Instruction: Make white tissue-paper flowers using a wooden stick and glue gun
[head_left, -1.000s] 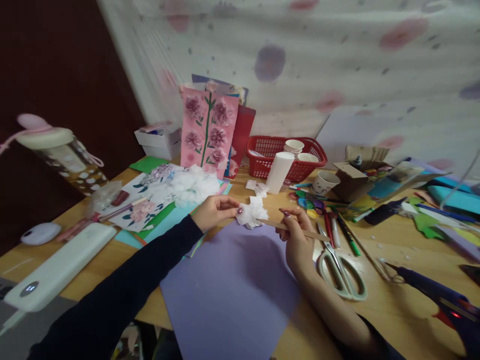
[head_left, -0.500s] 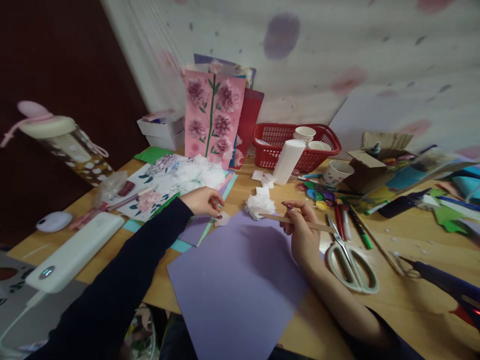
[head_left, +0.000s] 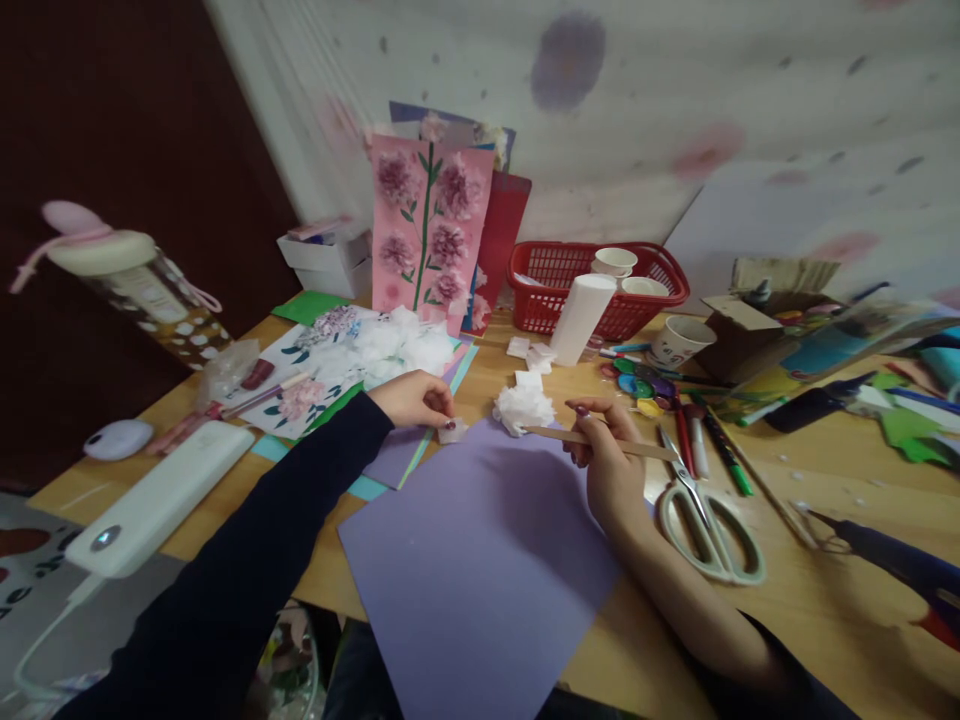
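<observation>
My left hand (head_left: 418,402) has its fingertips pinched together on a small square of thin white paper (head_left: 453,433), low over the table by the corner of a purple sheet (head_left: 480,560). Between the thumb and fingers of my right hand (head_left: 609,455) is a flat wooden stick (head_left: 551,433), held about level. The stick's left tip reaches the lower edge of a ruffled white paper bunch (head_left: 523,408), which sits at the top edge of the purple sheet. Cream-handled scissors (head_left: 709,530) lie just right of my right hand.
Behind stand a white roll (head_left: 583,318), a red basket (head_left: 540,310) with paper cups, and a pink flower picture (head_left: 427,235). Markers and paint pots lie right of centre. A glue gun (head_left: 892,555) is at far right, a white power bank (head_left: 161,500) at left.
My left fingers have closed on the small white paper square and shifted slightly right with it. My right hand and the stick have kept nearly the same place by the white bunch.
</observation>
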